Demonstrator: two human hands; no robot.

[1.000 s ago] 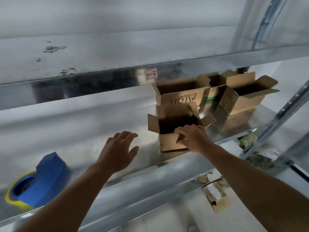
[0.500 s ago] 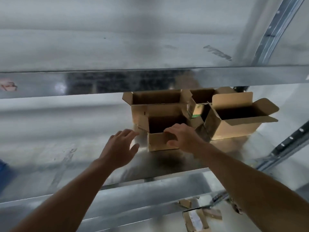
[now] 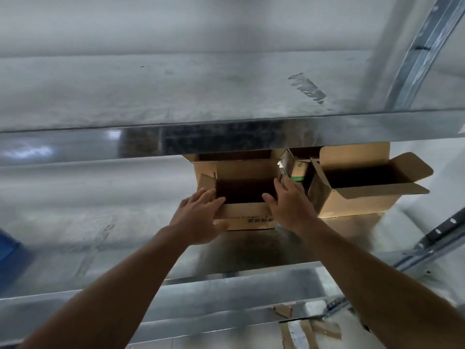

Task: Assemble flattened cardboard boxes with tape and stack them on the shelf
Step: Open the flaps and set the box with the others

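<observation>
Front box (image 3: 247,219) sits flaps-open on the metal shelf (image 3: 100,222), right of middle and set back from the front edge, its back against a second box (image 3: 239,168). Left hand (image 3: 198,220) lies flat on its left side, fingers straight against the left flap and thumb on the front face; right hand (image 3: 292,207) grasps the right front corner, thumb at the rim, fingers over the right flap. Larger open box (image 3: 357,205) just beside it toward the shelf's right end, blurred blue object (image 3: 10,250) at the left end
</observation>
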